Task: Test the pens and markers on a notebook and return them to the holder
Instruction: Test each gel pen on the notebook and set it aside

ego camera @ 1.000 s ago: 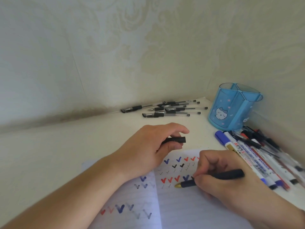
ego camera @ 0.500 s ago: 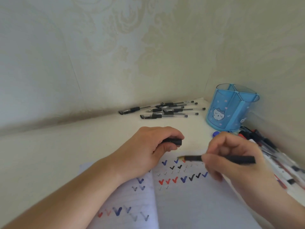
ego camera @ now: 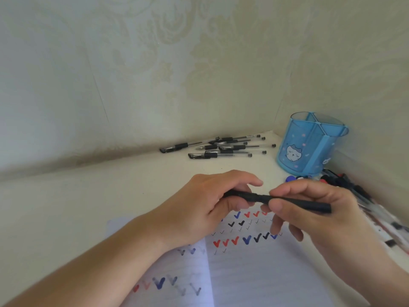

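Black marker (ego camera: 296, 201) was held level above the open notebook (ego camera: 254, 273), its cap (ego camera: 241, 194) meeting the barrel end. Left hand (ego camera: 205, 207) fingers were curled round the cap; right hand (ego camera: 318, 216) thumb and fingers pinched the barrel. Blue holder (ego camera: 309, 149) stood upright in the counter (ego camera: 77, 207) corner, loose pens (ego camera: 221, 148) lying left of it and a pile of markers (ego camera: 365, 202) just right.
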Demonstrator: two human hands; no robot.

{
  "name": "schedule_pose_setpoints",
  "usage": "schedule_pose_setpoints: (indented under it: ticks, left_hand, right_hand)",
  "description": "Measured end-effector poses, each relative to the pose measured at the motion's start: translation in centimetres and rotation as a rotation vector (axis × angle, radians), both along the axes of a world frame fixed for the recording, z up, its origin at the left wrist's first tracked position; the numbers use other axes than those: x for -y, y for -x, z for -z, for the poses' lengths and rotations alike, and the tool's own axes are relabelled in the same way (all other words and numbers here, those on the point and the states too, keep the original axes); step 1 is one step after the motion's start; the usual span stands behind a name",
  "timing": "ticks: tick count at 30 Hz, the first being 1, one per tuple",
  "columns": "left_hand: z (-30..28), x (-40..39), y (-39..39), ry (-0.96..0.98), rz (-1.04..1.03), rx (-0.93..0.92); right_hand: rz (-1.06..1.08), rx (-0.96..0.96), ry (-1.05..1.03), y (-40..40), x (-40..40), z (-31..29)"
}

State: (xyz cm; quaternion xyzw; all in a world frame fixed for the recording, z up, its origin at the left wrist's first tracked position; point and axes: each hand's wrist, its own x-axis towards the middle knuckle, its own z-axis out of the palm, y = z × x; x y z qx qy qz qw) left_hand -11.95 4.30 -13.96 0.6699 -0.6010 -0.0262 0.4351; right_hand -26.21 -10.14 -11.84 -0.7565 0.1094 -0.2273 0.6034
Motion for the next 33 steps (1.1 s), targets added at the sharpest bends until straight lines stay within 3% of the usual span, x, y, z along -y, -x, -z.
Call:
schedule_pose_setpoints:
  ticks: [13, 16, 19, 21, 25, 28, 30, 33]
  left_hand:
    - [0.0, -0.1, 0.3, 0.037, 0.009, 0.044]
    - [0.2, 0.0, -0.5, 0.048, -0.059, 0.038]
    - [0.2, -0.2, -0.9, 0.051, -0.093, 0.003]
    - [0.3, -0.2, -0.8, 0.017, -0.079, 0.008]
    - [0.2, -0.6, -0.8, -0.164, -0.033, -0.045]
    - [0.0, -1.4, -1.7, -0.123, -0.112, -0.022]
    - [-0.1, -1.9, -2.8, -0.098, -0.229, 0.056]
    - [-0.9, -3.7, -5.5, -0.292, -0.345, 0.515]
  right_hand:
    - [-0.014, 0.043, -0.058, -0.3, -0.6, 0.7]
    - [-0.062, 0.112, -0.077, -0.2, 0.1, 0.5]
    - [0.042, 0.2, -0.096, -0.1, 1.2, 0.1]
    - [0.154, 0.183, -0.031, -0.4, 2.1, 0.4]
    - [0.146, 0.101, 0.076, -0.7, 2.3, 0.9]
    - [0.136, 0.122, 0.041, -0.7, 2.2, 0.1]
    - [0.116, 0.175, -0.005, -1.0, 1.6, -0.8]
    - [0.022, 0.205, -0.048, -1.5, -0.3, -2.8]
